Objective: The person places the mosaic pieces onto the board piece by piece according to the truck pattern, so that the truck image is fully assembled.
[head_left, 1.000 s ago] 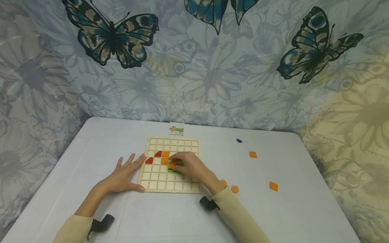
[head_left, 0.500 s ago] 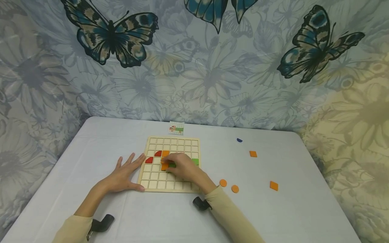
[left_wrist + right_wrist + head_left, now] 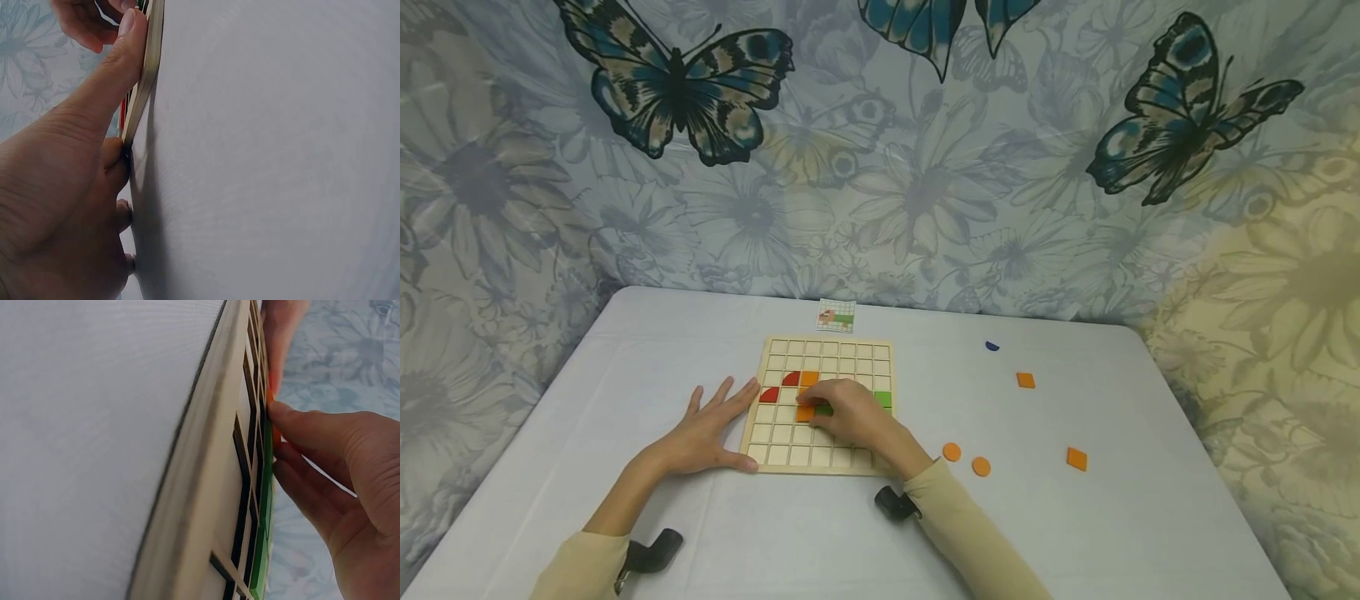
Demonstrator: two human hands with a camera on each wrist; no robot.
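On the white desk (image 3: 775, 533), a wooden grid board (image 3: 778, 435) is touched along its left edge by the left hand (image 3: 709, 435), fingers spread. An orange square (image 3: 804, 414) on it is apparently pinched by the right hand (image 3: 853, 410), contact partly hidden. Beyond, a printed card (image 3: 836, 317) is backed by a butterfly-patterned backdrop (image 3: 917, 200).

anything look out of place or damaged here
Nothing looks damaged. The small dark blue half-round piece stands out slightly: the only blue piece visible, lying off to the right of the pale wooden grid board.
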